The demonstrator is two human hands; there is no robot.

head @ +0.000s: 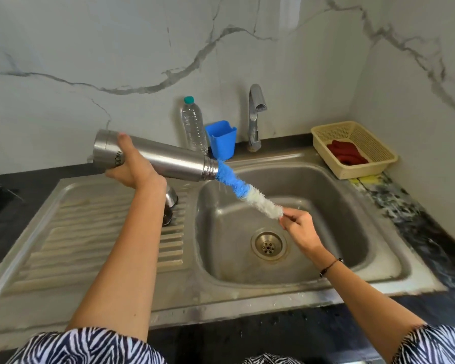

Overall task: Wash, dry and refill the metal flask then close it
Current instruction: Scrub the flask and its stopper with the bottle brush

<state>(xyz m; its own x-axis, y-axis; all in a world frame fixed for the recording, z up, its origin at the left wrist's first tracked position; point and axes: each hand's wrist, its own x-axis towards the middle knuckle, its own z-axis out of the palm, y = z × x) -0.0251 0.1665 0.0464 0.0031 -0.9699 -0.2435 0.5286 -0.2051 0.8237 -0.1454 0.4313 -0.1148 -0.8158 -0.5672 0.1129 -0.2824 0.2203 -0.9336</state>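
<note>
My left hand [132,166] grips the metal flask [168,160] near its base and holds it almost level over the drainboard, its open threaded mouth pointing right toward the sink basin [326,200]. My right hand [298,228] pinches the handle end of a blue and white bottle brush [244,191] above the basin. The brush's blue tip sits at the flask's mouth; how far it reaches inside is hidden. The flask's cap [170,199] lies on the drainboard, partly hidden behind my left forearm.
A clear plastic water bottle [193,127] with a teal cap and a blue holder [222,139] stand at the wall behind the sink. The tap [255,116] is not running. A cream basket [365,143] with a red cloth sits at the right. The ribbed drainboard [90,232] lies left.
</note>
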